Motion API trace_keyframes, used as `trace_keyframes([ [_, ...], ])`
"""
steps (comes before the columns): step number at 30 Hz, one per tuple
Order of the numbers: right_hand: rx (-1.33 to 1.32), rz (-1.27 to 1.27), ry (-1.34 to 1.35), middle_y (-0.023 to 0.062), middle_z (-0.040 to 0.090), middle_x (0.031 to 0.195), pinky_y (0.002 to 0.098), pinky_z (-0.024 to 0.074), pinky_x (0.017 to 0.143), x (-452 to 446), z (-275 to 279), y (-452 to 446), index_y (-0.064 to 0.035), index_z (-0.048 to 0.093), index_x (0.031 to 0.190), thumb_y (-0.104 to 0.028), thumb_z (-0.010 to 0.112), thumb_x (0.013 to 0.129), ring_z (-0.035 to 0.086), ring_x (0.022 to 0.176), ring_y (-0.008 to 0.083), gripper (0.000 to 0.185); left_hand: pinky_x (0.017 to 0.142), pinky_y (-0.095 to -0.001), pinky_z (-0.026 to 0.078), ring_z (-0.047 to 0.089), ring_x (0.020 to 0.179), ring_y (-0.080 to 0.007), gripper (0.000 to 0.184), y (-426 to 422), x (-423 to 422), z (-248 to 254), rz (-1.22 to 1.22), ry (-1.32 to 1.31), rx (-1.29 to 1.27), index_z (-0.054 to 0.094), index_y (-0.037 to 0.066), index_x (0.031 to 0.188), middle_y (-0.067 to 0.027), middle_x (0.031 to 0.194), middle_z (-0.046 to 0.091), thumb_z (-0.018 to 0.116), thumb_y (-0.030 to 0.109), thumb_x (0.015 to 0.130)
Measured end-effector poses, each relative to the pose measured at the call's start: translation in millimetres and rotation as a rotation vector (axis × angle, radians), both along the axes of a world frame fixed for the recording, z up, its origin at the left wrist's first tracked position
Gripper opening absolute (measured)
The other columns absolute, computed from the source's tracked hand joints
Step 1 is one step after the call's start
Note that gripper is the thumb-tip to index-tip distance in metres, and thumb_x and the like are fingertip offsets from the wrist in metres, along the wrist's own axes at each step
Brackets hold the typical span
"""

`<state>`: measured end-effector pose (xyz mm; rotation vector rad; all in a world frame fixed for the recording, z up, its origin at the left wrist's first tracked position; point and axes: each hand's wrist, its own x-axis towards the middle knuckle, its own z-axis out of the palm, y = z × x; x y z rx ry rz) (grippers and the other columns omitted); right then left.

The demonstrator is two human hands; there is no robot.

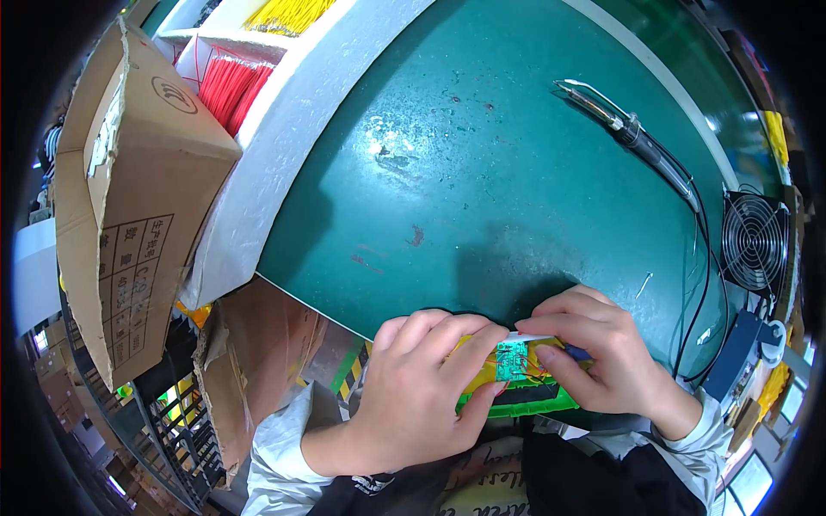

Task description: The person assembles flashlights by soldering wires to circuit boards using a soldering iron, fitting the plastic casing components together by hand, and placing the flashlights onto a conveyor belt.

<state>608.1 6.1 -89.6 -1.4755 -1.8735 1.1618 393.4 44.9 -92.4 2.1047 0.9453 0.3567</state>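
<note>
Close to my body, at the table's near edge, my left hand (422,387) wraps round a yellow-and-green assembly. A small green circuit board (512,361) with thin red and black wires shows between my hands. Below the board lies a black strip, bordered by a bright green casing (520,406). My right hand (602,348) grips the assembly's right end, its thumb bent over the wires. A white strip (516,336) runs along the top edge between the fingertips of both hands. My fingers hide much of the assembly.
A soldering iron (637,138) lies on the green table (413,189) at the upper right, its cable running down. Nearby stand a fan (754,236) and a dark blue device (738,348). At left are a cardboard box (163,189) and white foam bins with red wires (228,90).
</note>
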Motion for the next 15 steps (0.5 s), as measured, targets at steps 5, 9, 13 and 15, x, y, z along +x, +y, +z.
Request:
trace_keyframes([
  [5,0.043,0.032,-0.057,0.0123,0.061,0.101,0.0400,0.0454,0.083,1.5,17.5,-6.0,-0.0045,0.064,0.103,-0.011,0.074,0.066,0.059,0.092,0.0307,0.039,0.078,-0.0358,0.041,0.057,0.089,-0.0242,0.043,-0.7,-1.0,-0.7,-0.003,-0.012,0.014,0.064,0.009,0.105,-0.0029,0.102,0.063,0.075,0.015,0.065],
  [9,0.170,-0.012,-0.138,0.0095,0.059,0.107,0.0412,0.0426,0.088,-7.0,6.5,-26.2,-0.0067,0.064,0.101,-0.013,0.076,0.063,0.057,0.098,0.0280,0.040,0.079,-0.0358,0.040,0.056,0.090,-0.0242,0.043,-0.3,-1.6,-1.9,-0.014,-0.026,0.015,0.064,0.010,0.106,-0.0029,0.102,0.063,0.075,0.014,0.065],
  [13,0.235,-0.100,-0.179,0.0080,0.059,0.105,0.0401,0.0419,0.088,-14.6,-2.8,-33.0,-0.0076,0.065,0.098,-0.013,0.078,0.063,0.058,0.096,0.0249,0.038,0.079,-0.0359,0.040,0.056,0.090,-0.0243,0.044,-1.4,-3.2,-3.4,-0.026,-0.031,0.022,0.064,0.011,0.107,-0.0029,0.103,0.063,0.075,0.014,0.065],
  [15,0.233,-0.113,-0.198,0.0073,0.059,0.105,0.0398,0.0414,0.088,-16.7,-2.8,-34.1,-0.0079,0.065,0.096,-0.013,0.078,0.063,0.058,0.095,0.0238,0.036,0.080,-0.0361,0.041,0.057,0.091,-0.0244,0.044,-3.1,-3.6,-4.7,-0.022,-0.040,0.036,0.063,0.011,0.107,-0.0031,0.103,0.063,0.075,0.014,0.065],
])
